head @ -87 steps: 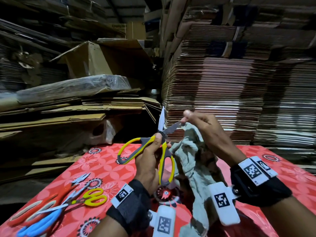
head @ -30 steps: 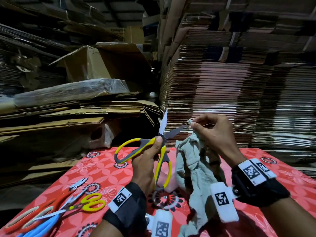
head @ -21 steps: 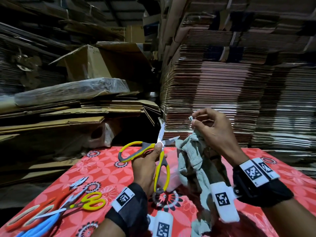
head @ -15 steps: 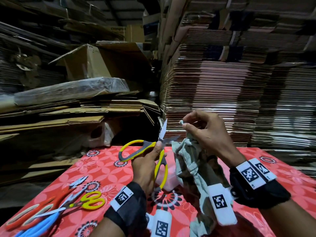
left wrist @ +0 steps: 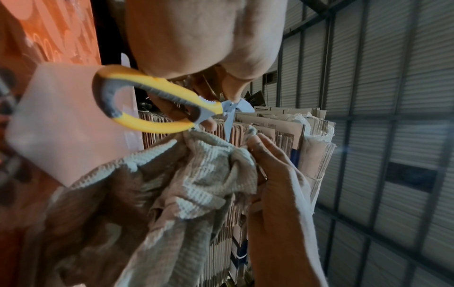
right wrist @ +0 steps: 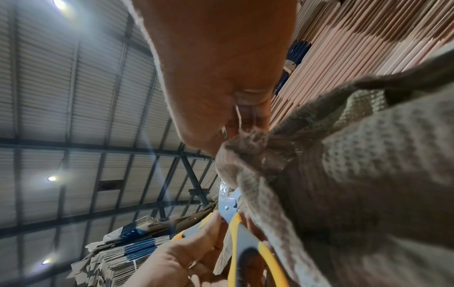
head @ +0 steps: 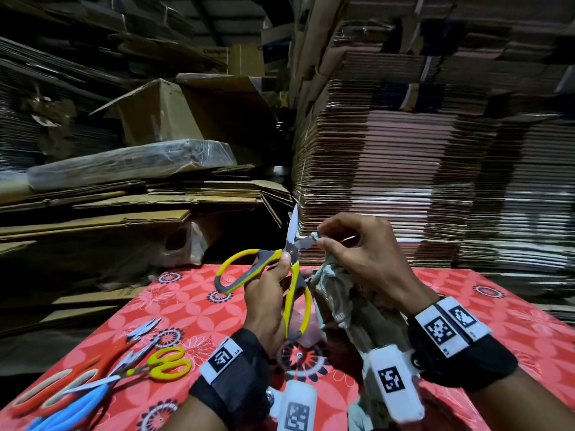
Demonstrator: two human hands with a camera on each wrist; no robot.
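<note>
On the left of the red desk (head: 186, 306) lie spare scissors (head: 168, 363). Right of them, raised above the desk, the left hand (head: 267, 303) curls round one handle of the yellow scissors (head: 295, 275), whose blades stand apart. Further right, the right hand (head: 364, 259) pinches the grey cloth (head: 339, 303) onto the sideways blade's tip; the rest hangs down.

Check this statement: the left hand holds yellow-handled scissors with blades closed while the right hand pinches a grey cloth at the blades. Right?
Wrong on the blades: the head view shows the yellow-handled scissors open, blades spread in a V. The left hand holds them; the right hand pinches the grey cloth at the blades.
</note>
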